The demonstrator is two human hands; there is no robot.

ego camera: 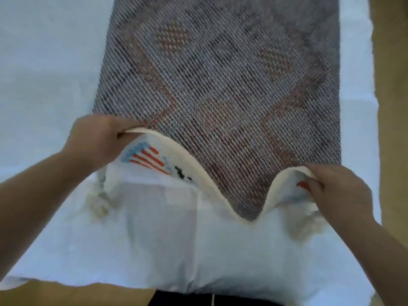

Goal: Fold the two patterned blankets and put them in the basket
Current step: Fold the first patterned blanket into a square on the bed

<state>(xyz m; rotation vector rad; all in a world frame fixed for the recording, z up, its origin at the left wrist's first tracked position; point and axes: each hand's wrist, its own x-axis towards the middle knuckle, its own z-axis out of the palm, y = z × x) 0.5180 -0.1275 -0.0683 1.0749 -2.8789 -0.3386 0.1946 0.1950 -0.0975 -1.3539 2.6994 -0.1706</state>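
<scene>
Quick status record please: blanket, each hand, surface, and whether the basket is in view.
blanket: knitted patterned blanket lying reverse side up, near edge lifted so the flag motif on its face shows
left hand: left hand grips the near left corner
right hand: right hand grips the near right corner
edge between hands: sags in the middle, cream border visible
tassels: one tassel hangs below the left corner
surface: white sheet under the blanket
basket: not in view
second blanket: not in view
</scene>
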